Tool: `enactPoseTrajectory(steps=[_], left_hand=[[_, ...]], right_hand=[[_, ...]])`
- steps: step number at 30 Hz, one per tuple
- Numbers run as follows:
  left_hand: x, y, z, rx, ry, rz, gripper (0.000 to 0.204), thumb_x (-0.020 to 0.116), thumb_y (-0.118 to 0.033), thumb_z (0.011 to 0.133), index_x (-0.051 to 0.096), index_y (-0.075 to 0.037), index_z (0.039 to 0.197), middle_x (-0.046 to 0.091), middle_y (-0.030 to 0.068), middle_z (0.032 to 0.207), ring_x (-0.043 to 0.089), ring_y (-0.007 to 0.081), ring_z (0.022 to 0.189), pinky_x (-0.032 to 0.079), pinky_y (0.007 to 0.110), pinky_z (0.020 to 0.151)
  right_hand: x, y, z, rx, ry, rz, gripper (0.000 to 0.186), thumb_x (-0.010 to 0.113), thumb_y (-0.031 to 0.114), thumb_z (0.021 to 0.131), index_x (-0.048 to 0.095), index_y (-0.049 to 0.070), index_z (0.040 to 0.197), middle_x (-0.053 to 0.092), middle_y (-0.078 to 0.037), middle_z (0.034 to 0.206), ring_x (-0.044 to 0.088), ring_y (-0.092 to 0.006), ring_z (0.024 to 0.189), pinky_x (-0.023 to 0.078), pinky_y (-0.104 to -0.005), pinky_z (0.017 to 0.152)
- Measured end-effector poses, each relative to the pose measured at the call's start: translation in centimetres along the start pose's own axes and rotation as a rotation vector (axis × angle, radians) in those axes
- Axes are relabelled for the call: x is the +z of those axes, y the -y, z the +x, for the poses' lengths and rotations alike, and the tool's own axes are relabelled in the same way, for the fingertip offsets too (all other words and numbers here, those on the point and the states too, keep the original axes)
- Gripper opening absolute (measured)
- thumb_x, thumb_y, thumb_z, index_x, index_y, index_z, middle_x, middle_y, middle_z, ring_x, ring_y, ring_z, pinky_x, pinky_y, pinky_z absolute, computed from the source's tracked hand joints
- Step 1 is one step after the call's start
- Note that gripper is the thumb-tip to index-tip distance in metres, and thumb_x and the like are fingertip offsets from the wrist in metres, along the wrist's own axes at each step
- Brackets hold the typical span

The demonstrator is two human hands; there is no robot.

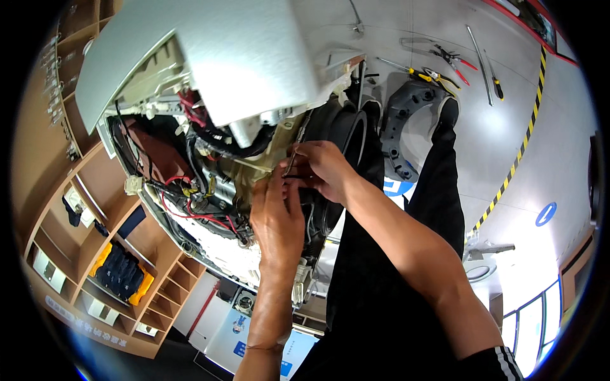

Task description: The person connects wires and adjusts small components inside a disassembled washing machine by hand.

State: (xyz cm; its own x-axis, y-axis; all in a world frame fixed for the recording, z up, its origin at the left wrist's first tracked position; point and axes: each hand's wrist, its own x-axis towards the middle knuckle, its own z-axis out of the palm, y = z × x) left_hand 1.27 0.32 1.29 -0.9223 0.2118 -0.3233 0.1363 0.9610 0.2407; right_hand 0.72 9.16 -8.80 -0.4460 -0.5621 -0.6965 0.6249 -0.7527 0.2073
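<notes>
Farthest left of the grip stand the shelves [70, 254], with folded clothes [121, 276] in one compartment. Nearer, just left of the fingers, the machine [219, 244] gapes open: its inside is bared, and red wires [203, 218] run loosely through it. Beyond the fingertips, up and to the left, a pale panel [248, 57] is on the machine, so the opening-up looks only partial.

The left hand [276, 216] reaches up into the gap, its fingertips close to those of the right hand [324, 166], which comes in from the other side, bent at the knuckles. A thin dark bit shows between them, too small to make out; whether either hand is clamped on it or merely touching, I cannot tell. Both work at the edge of the machine, just left of the black ring [358, 136], which is in its place there.

Right of the grip, past the ring, a curved black part [397, 136] lies on the floor [508, 146], apart from the machine; I judge it to be a piece already taken off. Beyond it, well out of reach of the fingers, lie yellow pliers [443, 79], red pliers [452, 61] and a screwdriver [496, 86], none in use. By my reading, the work is midway: the inside is exposed, while ring, wires and panel are yet to be freed, if they are to come off.
</notes>
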Motion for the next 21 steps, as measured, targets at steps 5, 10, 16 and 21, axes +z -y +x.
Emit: enactPoseTrajectory(steps=[5,10,16,21], left_hand=[[-0.1,-0.4,-0.5,0.058,0.036,0.060,0.039,0.061,-0.010,0.081,0.050,0.005,0.115,0.053,0.0222,0.102,0.057,0.0379,0.089,0.049,0.041,0.073],[-0.1,-0.8,-1.6,0.164,0.059,0.084,0.051,0.067,-0.010,0.075,0.047,0.002,0.121,0.056,0.0203,0.100,0.054,0.0368,0.092,0.043,0.043,0.086],[-0.2,-0.8,-1.9,0.137,0.125,0.195,0.056,0.067,-0.023,0.077,0.046,0.005,0.121,0.055,0.0204,0.099,0.053,0.0361,0.095,0.037,0.047,0.093],[0.0,-0.9,-2.2,0.140,0.131,0.260,0.060,0.067,-0.029,0.076,0.046,0.006,0.121,0.052,0.0205,0.104,0.049,0.0370,0.101,0.035,0.047,0.095]], right_hand=[[-0.3,-0.2,0.7,-0.138,-0.214,-0.375,0.013,0.057,0.013,0.086,0.058,0.000,0.086,0.061,-0.006,0.076,0.061,-0.0142,0.062,0.053,-0.0266,0.058],[-0.8,-0.4,1.1,-0.067,-0.094,-0.122,0.020,0.056,0.014,0.088,0.055,-0.004,0.096,0.063,-0.011,0.085,0.065,-0.0199,0.077,0.053,-0.0279,0.064],[-0.4,-0.5,0.8,-0.065,-0.079,-0.046,0.024,0.051,0.015,0.089,0.056,-0.007,0.097,0.065,-0.014,0.085,0.064,-0.0195,0.076,0.053,-0.0321,0.068],[0.3,-0.2,0.5,-0.114,-0.262,-0.512,0.024,0.063,0.017,0.083,0.060,-0.007,0.085,0.064,-0.011,0.072,0.064,-0.0182,0.063,0.053,-0.0288,0.054]])
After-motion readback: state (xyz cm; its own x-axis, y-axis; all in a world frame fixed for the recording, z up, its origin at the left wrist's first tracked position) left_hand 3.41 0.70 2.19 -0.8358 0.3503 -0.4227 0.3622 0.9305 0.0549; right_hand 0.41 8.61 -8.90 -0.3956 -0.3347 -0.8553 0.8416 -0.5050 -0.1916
